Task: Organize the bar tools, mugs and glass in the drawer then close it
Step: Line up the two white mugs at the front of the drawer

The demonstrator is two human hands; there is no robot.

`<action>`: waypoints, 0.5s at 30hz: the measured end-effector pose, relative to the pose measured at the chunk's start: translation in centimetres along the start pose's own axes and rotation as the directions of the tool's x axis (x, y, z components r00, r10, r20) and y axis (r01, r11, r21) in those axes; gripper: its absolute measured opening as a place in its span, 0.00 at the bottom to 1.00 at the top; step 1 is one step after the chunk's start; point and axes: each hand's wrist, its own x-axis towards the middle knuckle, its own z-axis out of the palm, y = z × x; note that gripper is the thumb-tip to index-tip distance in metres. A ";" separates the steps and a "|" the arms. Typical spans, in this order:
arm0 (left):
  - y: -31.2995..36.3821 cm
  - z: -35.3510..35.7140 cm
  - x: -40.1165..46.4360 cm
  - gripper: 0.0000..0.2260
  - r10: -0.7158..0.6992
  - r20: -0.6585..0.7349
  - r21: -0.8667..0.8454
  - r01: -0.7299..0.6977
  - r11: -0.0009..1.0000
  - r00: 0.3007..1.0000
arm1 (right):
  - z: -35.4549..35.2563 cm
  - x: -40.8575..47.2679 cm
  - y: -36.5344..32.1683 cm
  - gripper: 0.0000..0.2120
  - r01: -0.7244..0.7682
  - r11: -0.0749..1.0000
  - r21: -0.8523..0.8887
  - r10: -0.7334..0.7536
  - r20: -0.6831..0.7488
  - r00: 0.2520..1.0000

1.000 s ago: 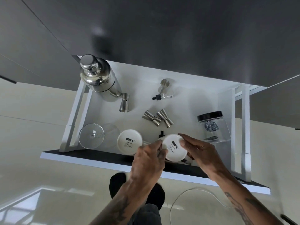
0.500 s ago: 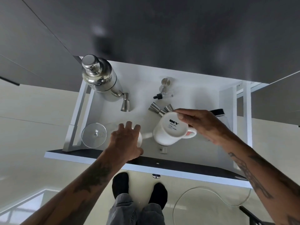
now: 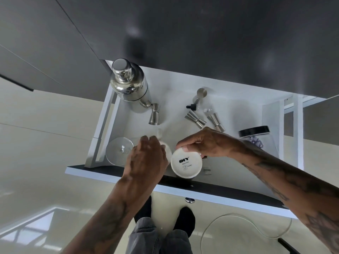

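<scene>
The open white drawer (image 3: 185, 184) holds the bar tools. My right hand (image 3: 207, 143) grips an upside-down white mug (image 3: 186, 165) by its base rim, near the drawer's front. My left hand (image 3: 148, 156) covers a second white mug (image 3: 167, 151), of which only an edge shows. A clear glass (image 3: 119, 151) stands upside down at the front left. A steel shaker (image 3: 129, 85) is at the back left, with a jigger (image 3: 154, 114) beside it. Two more jiggers (image 3: 195, 120) (image 3: 216, 121) lie mid-drawer.
A dropper bottle (image 3: 192, 106) and a steel stopper (image 3: 201, 93) lie at the drawer's back. A black-lidded clear jar (image 3: 255, 134) stands at the right. A dark cabinet front (image 3: 201, 33) overhangs the drawer. A white cable (image 3: 238, 226) loops on the floor by my feet.
My right hand lifted the mug off the drawer floor, tilted it, then brought it back down near the front. My left hand shifted onto the other mug. The jiggers now show.
</scene>
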 end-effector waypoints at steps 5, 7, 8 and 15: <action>-0.6 1.3 -0.9 0.10 -0.005 0.127 -0.381 0.054 0.923 0.992 | 0.9 0.9 0.2 0.12 0.020 0.993 -0.113 -0.011 0.086 0.996; -0.7 2.2 -0.5 0.08 -0.015 0.135 -0.430 0.072 0.900 0.991 | 1.3 1.1 0.3 0.11 0.043 0.989 -0.141 -0.030 0.096 0.995; -0.8 2.5 -0.2 0.07 -0.009 0.129 -0.444 0.066 0.894 0.992 | 1.4 1.2 0.3 0.11 0.057 0.984 -0.168 -0.042 0.091 0.995; -1.5 3.6 0.5 0.03 0.053 -0.002 -0.368 -0.050 0.928 0.999 | 4.1 -3.0 1.6 0.13 -0.014 0.994 -0.106 -0.050 -0.573 0.818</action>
